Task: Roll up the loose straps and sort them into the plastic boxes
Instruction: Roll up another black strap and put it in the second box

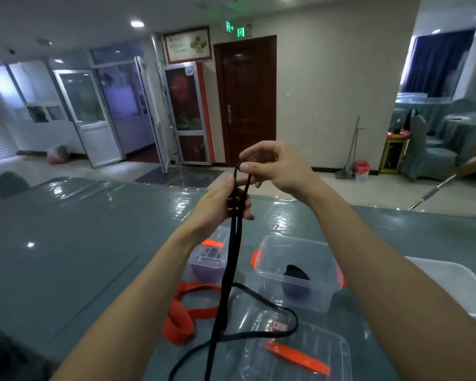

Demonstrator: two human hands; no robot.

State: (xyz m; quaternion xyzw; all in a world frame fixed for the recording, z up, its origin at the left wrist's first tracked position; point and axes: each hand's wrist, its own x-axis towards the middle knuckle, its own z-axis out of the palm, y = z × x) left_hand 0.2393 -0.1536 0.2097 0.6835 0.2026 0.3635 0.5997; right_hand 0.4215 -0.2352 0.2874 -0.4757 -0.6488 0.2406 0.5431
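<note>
Black strap [225, 281]: hanging doubled from both raised hands above the table [66, 243], its lower length trailing down and looping across a clear lid [327, 342] lying flat at the near edge. Right hand [275, 166]: pinching the strap's top bend between thumb and forefinger, remaining fingers curling loosely apart. Left hand [226, 204]: sitting just below, fingers closing round the two hanging runs. Orange strap [179, 320]: lying loose and folded on the table, beside the black strap's lower run. Larger plastic box [294, 239]: standing open beyond the lid, containing a dark roll [296, 272]. Smaller plastic box [197, 259]: standing to its left, partly behind the hanging strap, holding something purple. White bin [456, 287]: sitting at the table's right.
</note>
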